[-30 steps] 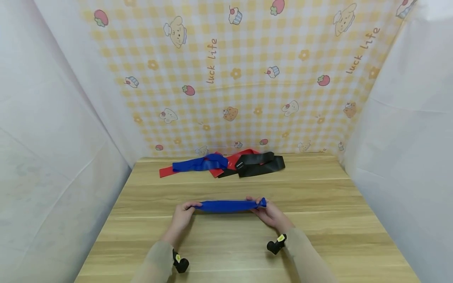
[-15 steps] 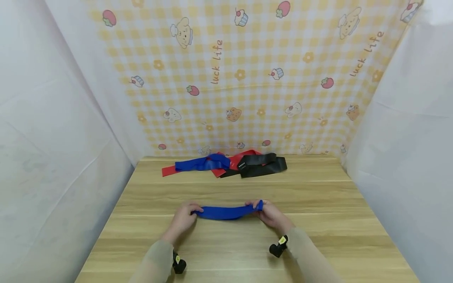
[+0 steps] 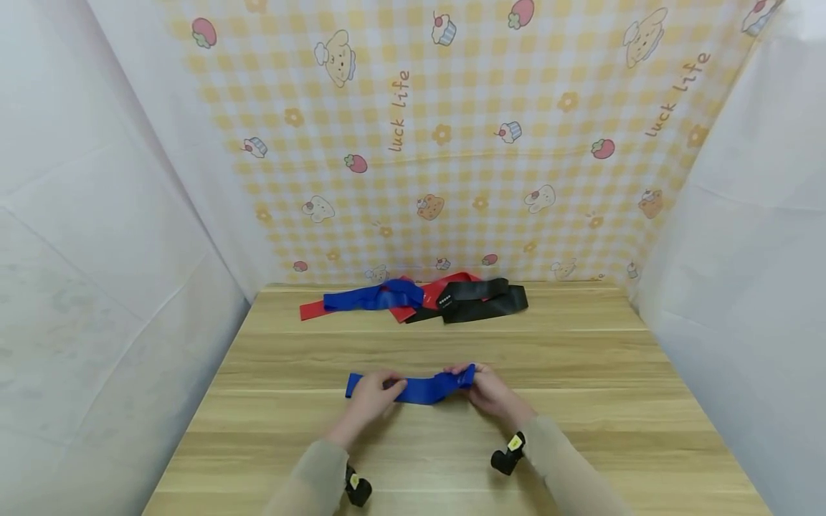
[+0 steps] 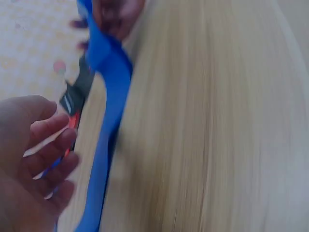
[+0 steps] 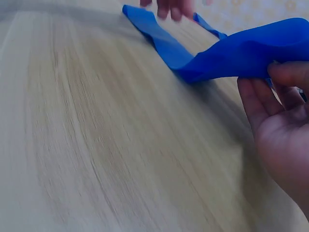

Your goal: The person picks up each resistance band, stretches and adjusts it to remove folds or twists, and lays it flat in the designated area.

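Through the worn cameras I am seeing a table with a pale, striped wood-grain top [image 3: 581, 444]. A long, flat, smooth bright blue band [image 3: 422, 390] is running sideways near the table's middle. The person's right hand [image 3: 492, 395] is pinching its right end between thumb and fingers, and the band is twisting and dipping toward the left. The left hand [image 3: 371, 398] is hovering beside the band's left part, its fingers loosely bent and apart from the thumb, gripping none of it; from the head view this hand is hiding a stretch of the band. Well apart, along the table's back edge, a loose overlapping pile is lying: a second flat blue band [image 3: 351, 298], a flat red band [image 3: 312, 309] showing in several places, and a folded flat black band [image 3: 487, 308]. A yellow-and-white checked cloth backdrop [image 3: 477, 161] with cartoon puppies, cupcakes, strawberries and flowers is hanging behind, and plain white cloth walls [image 3: 97, 215] are closing in both sides. For writing, the backdrop is showing "luck life" twice, in brown letters. The black band is carrying a row of small white marks with finer print that I cannot read; pale print on the red band is too small as well.
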Tool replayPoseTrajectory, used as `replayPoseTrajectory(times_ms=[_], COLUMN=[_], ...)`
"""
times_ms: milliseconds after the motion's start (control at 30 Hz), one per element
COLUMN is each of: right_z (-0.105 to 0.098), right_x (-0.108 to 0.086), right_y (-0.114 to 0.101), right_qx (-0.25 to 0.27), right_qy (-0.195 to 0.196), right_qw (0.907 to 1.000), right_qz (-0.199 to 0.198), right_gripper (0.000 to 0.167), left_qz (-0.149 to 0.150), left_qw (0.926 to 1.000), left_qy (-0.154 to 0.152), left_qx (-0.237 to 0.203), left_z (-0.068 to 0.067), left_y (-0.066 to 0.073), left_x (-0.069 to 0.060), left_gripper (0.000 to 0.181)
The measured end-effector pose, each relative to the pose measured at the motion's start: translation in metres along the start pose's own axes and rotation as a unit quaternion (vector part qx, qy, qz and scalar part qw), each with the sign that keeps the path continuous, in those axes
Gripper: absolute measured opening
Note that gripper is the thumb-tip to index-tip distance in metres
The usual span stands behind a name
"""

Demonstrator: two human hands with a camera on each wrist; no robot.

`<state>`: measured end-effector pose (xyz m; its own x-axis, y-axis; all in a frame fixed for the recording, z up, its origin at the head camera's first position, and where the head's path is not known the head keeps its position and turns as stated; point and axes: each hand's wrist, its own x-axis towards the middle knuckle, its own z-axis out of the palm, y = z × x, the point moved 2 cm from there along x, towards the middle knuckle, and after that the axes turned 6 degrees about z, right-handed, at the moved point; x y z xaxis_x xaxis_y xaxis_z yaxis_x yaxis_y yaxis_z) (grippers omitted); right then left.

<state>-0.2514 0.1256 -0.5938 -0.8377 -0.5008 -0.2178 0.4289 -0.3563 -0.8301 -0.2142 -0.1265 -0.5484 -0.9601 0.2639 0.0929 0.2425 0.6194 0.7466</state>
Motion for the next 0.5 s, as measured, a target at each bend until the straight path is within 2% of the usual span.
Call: replayPoseTrajectory(times_ms=[67,200,333,500], right_z=[0.004,0.014,0.023,0.030], right_x=[0.000,0.001,0.001,0.002], right_y=[-0.002,-0.005,-0.008,-0.012], right_qx=[-0.005,-0.011,-0.008,0.007], right_qy=[0.003,0.004,-0.003,-0.007], right_qw=[1.0000,0.9999,1.0000,0.9999], right_qz=[0.002,0.003,0.001,0.008], right_gripper=[0.033,0.035,0.040,0.043], left_qz=[-0.039,-0.077,-0.093,-0.118], left_qw=[0.9966,0.9845,0.9790,0.9714], left_qy=[-0.017,-0.030,-0.028,-0.030], left_qx=[-0.071,-0.155,-0.179,-0.204], left_z=[0.010,0.026,0.035,0.039], left_y=[0.005,0.011,0.013,0.015], left_x=[0.003,0.008,0.012,0.016], left_gripper=[0.028,0.033,0.034,0.033])
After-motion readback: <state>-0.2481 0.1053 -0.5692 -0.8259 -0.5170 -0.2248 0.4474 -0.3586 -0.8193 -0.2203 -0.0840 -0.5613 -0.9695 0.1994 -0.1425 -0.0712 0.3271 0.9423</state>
